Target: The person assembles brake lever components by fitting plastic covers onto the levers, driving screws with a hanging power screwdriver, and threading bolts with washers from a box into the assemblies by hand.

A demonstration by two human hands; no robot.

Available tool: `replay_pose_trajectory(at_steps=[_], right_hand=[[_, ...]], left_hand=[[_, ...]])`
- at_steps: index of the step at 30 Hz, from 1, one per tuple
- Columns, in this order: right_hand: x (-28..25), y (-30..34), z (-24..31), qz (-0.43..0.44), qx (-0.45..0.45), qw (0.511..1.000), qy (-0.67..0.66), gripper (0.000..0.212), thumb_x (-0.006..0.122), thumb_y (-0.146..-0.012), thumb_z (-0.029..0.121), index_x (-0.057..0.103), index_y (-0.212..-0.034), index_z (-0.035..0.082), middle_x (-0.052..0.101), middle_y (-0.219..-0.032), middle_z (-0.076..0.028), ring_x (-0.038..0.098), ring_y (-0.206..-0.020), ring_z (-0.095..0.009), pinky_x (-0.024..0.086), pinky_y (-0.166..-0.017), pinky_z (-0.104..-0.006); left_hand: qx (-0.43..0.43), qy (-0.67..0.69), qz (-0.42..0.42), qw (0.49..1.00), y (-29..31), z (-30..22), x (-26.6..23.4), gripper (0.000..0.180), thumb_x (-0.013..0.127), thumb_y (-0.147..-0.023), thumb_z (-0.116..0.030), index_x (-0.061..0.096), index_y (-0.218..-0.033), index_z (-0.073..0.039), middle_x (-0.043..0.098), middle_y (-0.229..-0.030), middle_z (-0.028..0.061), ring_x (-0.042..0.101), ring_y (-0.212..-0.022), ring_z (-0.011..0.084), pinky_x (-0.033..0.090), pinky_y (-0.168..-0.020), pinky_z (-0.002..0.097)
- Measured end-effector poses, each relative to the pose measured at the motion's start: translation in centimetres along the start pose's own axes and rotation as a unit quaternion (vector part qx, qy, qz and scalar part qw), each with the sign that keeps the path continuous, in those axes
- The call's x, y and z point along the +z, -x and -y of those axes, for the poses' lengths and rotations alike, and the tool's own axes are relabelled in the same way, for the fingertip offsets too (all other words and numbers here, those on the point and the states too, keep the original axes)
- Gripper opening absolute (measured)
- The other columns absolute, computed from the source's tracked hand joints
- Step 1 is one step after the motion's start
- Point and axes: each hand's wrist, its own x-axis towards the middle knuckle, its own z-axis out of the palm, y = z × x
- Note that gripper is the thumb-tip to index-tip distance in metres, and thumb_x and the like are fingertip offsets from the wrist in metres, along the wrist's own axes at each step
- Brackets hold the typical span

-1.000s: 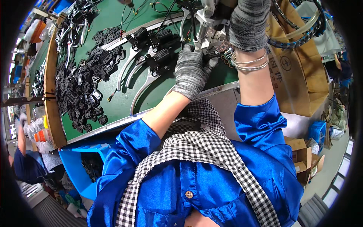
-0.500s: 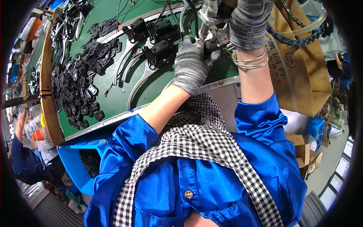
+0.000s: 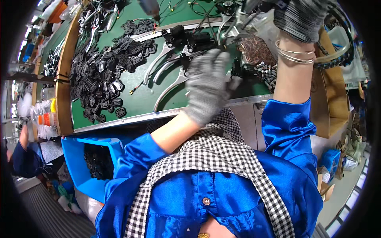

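Note:
My left hand [image 3: 208, 85], in a grey knitted glove and slightly blurred, is over the front of the green bench. Its thumb stands apart from the fingers, and nothing shows in it. Beside it lie several brake levers with silver blades [image 3: 170, 91] and black housings [image 3: 173, 35]. My right hand [image 3: 303, 18], in a similar glove, is raised at the top right edge. Its fingers are mostly cut off, next to dark parts, so any hold is hidden. A clear bag of copper-coloured rings [image 3: 254, 49] and small metal cylinders [image 3: 266, 73] lie between the hands.
Small black plates [image 3: 101, 75] form a heap on the bench's left. A screwdriver-like tool [image 3: 150, 7] hangs at the top. Below the metal bench edge [image 3: 131, 122] stands a blue bin [image 3: 75, 166] with black parts. A brown carton [image 3: 337, 103] is at right; another person's arm [image 3: 24, 139] shows far left.
My right hand has moved up and right, away from the metal assembly beside it. My left hand has come off that assembly and back toward me. The view has shifted, uncovering the bag of rings.

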Motion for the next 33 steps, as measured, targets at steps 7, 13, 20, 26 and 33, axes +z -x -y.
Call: replay_pose_trajectory(at_steps=[7,13,20,26,33], right_hand=[[7.2,6.0,2.3,0.102,-0.092,0.99,0.008,0.051,0.046,-0.081,-0.009,0.054,-0.131,0.001,0.058,-0.129,-0.018,0.056,-0.118,-0.033,0.041,-0.103,-0.0392],[6.0,7.4,1.7,0.081,-0.099,0.991,0.048,0.052,0.046,-0.081,-0.01,0.054,-0.131,0.001,0.058,-0.129,-0.018,0.056,-0.118,-0.033,0.041,-0.103,-0.0396],[9.5,9.3,2.2,-0.16,-0.087,0.968,-0.173,0.052,0.046,-0.08,-0.01,0.054,-0.131,0.001,0.058,-0.129,-0.018,0.055,-0.119,-0.033,0.041,-0.104,-0.04],[4.7,8.3,1.3,0.141,-0.121,0.979,0.078,0.057,0.047,-0.075,-0.01,0.055,-0.13,0.002,0.056,-0.13,-0.02,0.05,-0.121,-0.041,0.037,-0.106,-0.0472],[5.5,8.8,1.4,0.135,-0.125,0.981,0.068,0.057,0.048,-0.075,-0.01,0.055,-0.13,0.002,0.056,-0.13,-0.02,0.05,-0.121,-0.042,0.037,-0.106,-0.0481]], left_hand=[[-0.184,0.036,0.016,0.982,0.3,6.8,0.6,0.04,0.079,-0.076,-0.022,0.065,-0.111,-0.008,0.054,-0.11,0.0203,0.056,-0.1,0.0349,0.048,-0.087,0.0444],[-0.184,0.046,0.048,0.981,-0.1,6.2,1.0,0.039,0.077,-0.081,-0.026,0.065,-0.112,-0.006,0.054,-0.111,0.0204,0.058,-0.101,0.0335,0.05,-0.089,0.0401],[-0.206,0.095,0.072,0.971,-0.9,5.4,1.2,0.041,0.078,-0.076,-0.024,0.065,-0.112,-0.007,0.055,-0.112,0.0232,0.055,-0.105,0.0384,0.046,-0.094,0.0456],[-0.178,0.061,0.046,0.981,-0.1,6.1,1.5,0.042,0.076,-0.081,-0.027,0.063,-0.116,-0.007,0.054,-0.11,0.0221,0.058,-0.097,0.0338,0.05,-0.087,0.0419],[-0.168,0.051,0.039,0.984,0.1,6.3,1.6,0.041,0.076,-0.081,-0.028,0.064,-0.113,-0.007,0.055,-0.106,0.0217,0.057,-0.097,0.0342,0.049,-0.086,0.0424]])
